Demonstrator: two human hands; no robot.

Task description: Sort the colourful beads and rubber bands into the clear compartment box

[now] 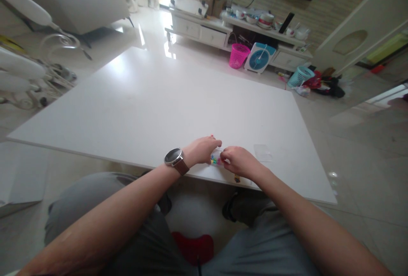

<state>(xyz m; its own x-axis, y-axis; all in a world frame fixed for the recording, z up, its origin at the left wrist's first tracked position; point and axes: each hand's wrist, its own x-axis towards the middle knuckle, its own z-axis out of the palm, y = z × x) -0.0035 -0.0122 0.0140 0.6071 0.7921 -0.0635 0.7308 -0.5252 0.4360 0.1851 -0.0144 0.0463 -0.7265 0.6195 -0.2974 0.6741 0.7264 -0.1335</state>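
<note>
Near the front edge of the white table [191,101], a small clear container [216,157] holds several tiny colourful pieces. My left hand [203,149], with a watch on its wrist, is closed around the container's left side. At the container's right side is my right hand [236,160], its fingers pinched together; whatever they hold is too small to make out. A clear square lid [263,152] lies flat on the table to the right. Below my right hand, a small dark and yellow item [236,178] rests by the table edge.
Beyond the table stands a white cabinet [213,37] with bowls on top. A pink basket [239,55], a blue and white fan [259,58] and a light blue basket [300,76] are on the floor. My legs are under the table's front edge.
</note>
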